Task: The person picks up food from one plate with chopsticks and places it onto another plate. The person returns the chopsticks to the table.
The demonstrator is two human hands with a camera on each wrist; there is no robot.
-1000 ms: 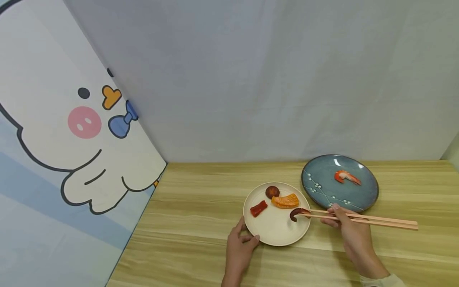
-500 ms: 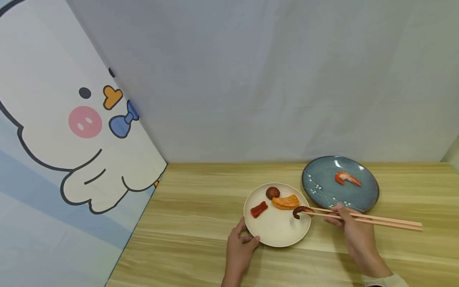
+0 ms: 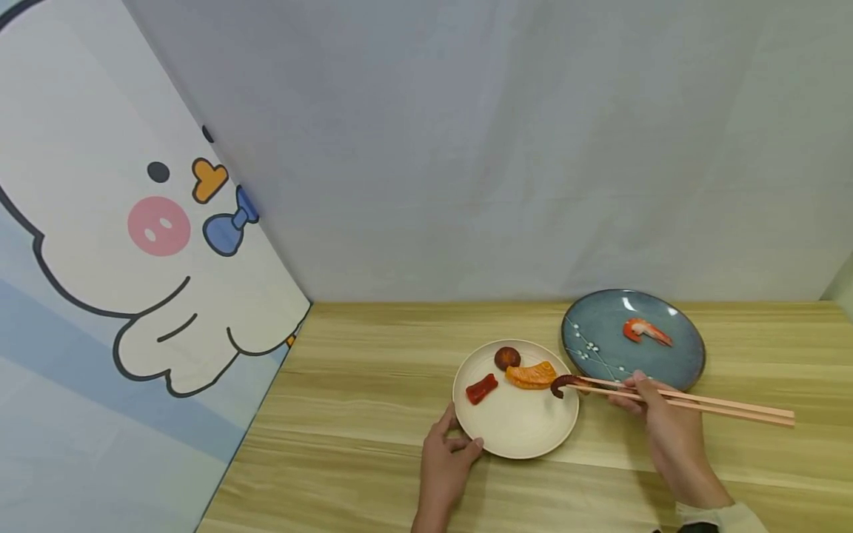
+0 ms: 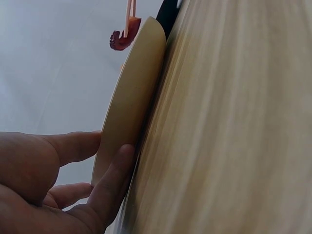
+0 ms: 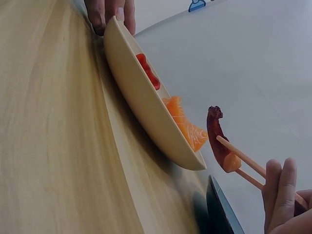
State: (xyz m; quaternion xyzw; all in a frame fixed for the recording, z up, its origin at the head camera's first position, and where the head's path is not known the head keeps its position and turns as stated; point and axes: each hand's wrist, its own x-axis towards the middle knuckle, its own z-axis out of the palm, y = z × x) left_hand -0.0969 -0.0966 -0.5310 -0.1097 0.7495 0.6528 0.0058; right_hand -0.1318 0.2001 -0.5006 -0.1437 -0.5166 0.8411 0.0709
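My right hand (image 3: 673,437) holds a pair of light wooden chopsticks (image 3: 740,410), their tips pinching a dark red octopus tentacle (image 3: 563,383). In the right wrist view the tentacle (image 5: 214,136) hangs in the air beside the right rim of a cream plate (image 3: 520,437). On that plate lie an orange salmon slice (image 3: 531,375), a red strip (image 3: 481,389) and a round brown piece (image 3: 507,358), perhaps a mushroom cap. My left hand (image 3: 448,459) grips the plate's near-left edge, thumb and fingers against its rim and outer wall (image 4: 124,92).
Behind and right of the cream plate stands a blue-grey plate (image 3: 600,311) with white blossoms, bearing a red-and-white shrimp (image 3: 646,331). Both plates rest on a wood-grain table (image 3: 360,400). A pale cloth wall (image 3: 533,148) rises at the back; a cartoon panel (image 3: 100,244) stands left.
My right hand has drawn the chopsticks and the tentacle rightward and slightly farther back, toward the cream plate's right rim. The left hand and both plates have stayed put.
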